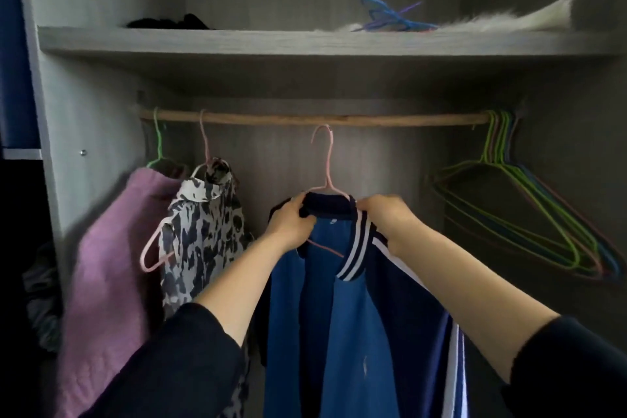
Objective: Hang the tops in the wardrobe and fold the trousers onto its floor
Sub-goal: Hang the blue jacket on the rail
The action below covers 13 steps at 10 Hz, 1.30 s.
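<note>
**Third top on the rail, trousers still to fold**

Your left hand and right hand each grip the collar of the blue jacket with navy sleeves and white-striped trim. It hangs on a pink wire hanger hooked at the middle of the wooden rail. Toward the rail's left end hang a mauve knitted top and a black-and-white patterned top. Neither trousers nor the wardrobe floor show, so the folding is probably all left.

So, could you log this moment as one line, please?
left hand: grips jacket collar | right hand: grips jacket collar | pink hanger: at rail
</note>
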Available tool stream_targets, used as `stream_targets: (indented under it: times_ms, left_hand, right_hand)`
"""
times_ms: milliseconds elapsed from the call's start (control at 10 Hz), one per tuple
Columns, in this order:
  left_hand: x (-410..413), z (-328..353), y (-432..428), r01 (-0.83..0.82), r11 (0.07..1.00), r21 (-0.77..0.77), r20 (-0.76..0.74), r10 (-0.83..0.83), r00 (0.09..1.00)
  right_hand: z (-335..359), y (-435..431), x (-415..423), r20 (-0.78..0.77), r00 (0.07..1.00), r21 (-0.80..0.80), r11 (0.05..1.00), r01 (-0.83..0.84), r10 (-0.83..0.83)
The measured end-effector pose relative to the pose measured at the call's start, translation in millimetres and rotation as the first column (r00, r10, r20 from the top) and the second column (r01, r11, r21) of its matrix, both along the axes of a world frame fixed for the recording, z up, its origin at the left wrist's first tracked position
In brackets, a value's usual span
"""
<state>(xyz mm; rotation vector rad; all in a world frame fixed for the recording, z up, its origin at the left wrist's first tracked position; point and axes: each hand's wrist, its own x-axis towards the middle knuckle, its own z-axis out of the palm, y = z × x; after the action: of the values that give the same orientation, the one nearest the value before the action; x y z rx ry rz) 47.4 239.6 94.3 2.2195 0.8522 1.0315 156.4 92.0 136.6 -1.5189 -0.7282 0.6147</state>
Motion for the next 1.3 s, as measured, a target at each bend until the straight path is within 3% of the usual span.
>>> stream_targets:
  times_ms: [200, 400, 600, 700, 900, 1100, 1300]
  left_hand:
    - [-22, 69, 49, -0.187, 0.950, 0.251, -0.033, 0.201, 0.979]
    - [-58, 110, 94, -0.368, 0.757, 0.540, -0.028, 0.453, 0.891]
    - [-84, 119, 136, -0.283, 0.622, 0.730, -0.050, 0.461, 0.886]
    - [-89, 116, 145, -0.274, 0.592, 0.758, 0.023, 0.397, 0.918]
    - [-91, 117, 149, -0.246, 0.633, 0.734, 0.057, 0.304, 0.951]
    - [-91, 119, 148, -0.252, 0.647, 0.720, 0.078, 0.286, 0.955]
    - [-83, 132, 132, -0.272, 0.659, 0.701, -0.070, 0.443, 0.894]
  right_hand:
    - [50, 54, -13, 0.101, 0.994, 0.149, 0.987, -0.054, 0.039]
    - [62, 113, -41, 0.106, 0.994, 0.207, 0.978, -0.022, 0.000]
    - [32, 164, -54, 0.090, 0.994, 0.106, 0.992, -0.066, 0.056]
    - [16, 175, -67, 0.099, 0.984, 0.062, 0.986, -0.157, 0.150]
    - [8, 184, -80, 0.243, 0.931, 0.079, 0.951, -0.299, 0.273]
    - [-2, 191, -85, 0.336, 0.859, -0.001, 0.912, -0.409, 0.386]
    - [-6, 178, -56, 0.617, 0.774, 0.020, 0.980, -0.197, 0.143]
